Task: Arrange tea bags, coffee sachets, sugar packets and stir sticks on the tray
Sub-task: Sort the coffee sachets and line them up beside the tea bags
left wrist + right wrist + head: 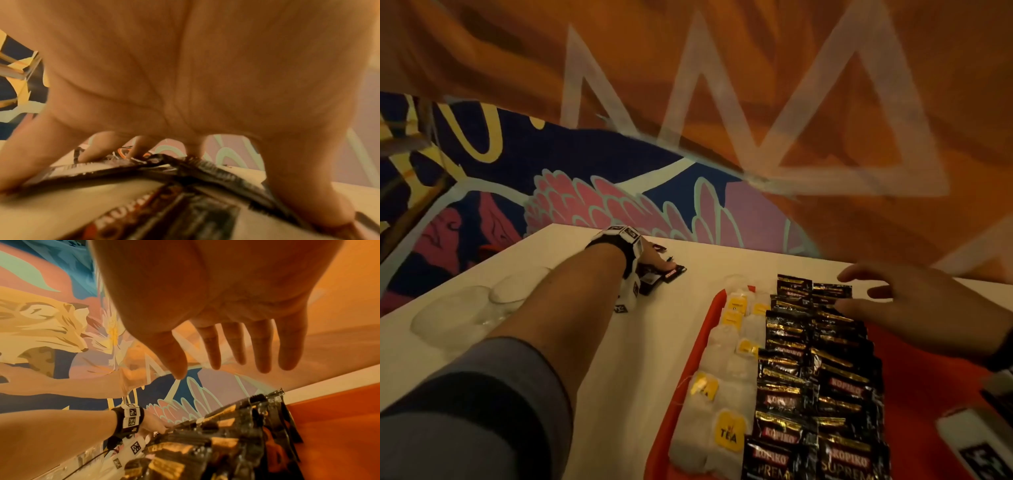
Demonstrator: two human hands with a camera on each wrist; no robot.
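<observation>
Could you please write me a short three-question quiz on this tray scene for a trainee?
1. True or false: the right hand grips a sachet.
2. What does the left hand press on the table?
A. tea bags
B. dark sachets
C. a cup
3. Fill in: on the red tray, the tea bags lie ____ of the coffee sachets.

Key: 1 false; 2 B, the dark sachets; 3 left.

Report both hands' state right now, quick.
Left hand: fingers spread down on the loose black coffee sachets on the white table; grip cannot be told.
Right hand: open, holding nothing.
</observation>
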